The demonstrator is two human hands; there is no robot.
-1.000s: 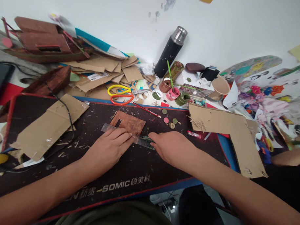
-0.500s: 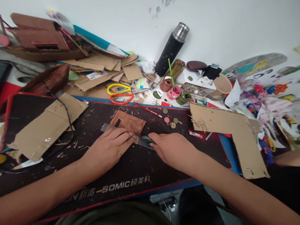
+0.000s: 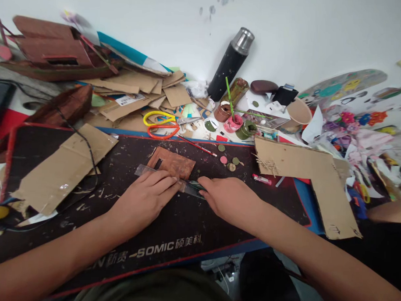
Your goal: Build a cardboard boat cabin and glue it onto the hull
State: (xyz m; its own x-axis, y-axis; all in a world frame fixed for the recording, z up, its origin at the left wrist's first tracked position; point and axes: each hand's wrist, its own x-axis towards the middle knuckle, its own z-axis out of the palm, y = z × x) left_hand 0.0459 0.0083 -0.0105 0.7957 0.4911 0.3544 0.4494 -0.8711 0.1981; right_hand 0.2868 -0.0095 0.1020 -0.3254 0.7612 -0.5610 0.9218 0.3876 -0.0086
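A clear plastic ruler (image 3: 143, 169) lies slantwise over the lower edge of a reddish-brown painted cardboard piece (image 3: 177, 163), which has a small slot cut in its left part. My left hand (image 3: 149, 190) holds the ruler down, with bent fingers pressed on it and the thumb near its middle. At the ruler's right part, my right hand (image 3: 227, 195) is closed around a thin dark-green tool that looks like a utility knife (image 3: 194, 184). Its tip points left, toward my left fingertips. Most of its handle is hidden in the hand.
Scissors (image 3: 162, 123), a red pencil (image 3: 200, 147) and paint pots (image 3: 233, 124) sit behind the mat (image 3: 118, 253). Cardboard sheets (image 3: 64, 172) lie left, an L-shaped cardboard (image 3: 324, 177) right. A black flask (image 3: 228, 66) and a brown model boat (image 3: 55, 53) stand farther back.
Both hands, the ruler and the cardboard piece stay in nearly the same place. The right hand with the knife has shifted very slightly.
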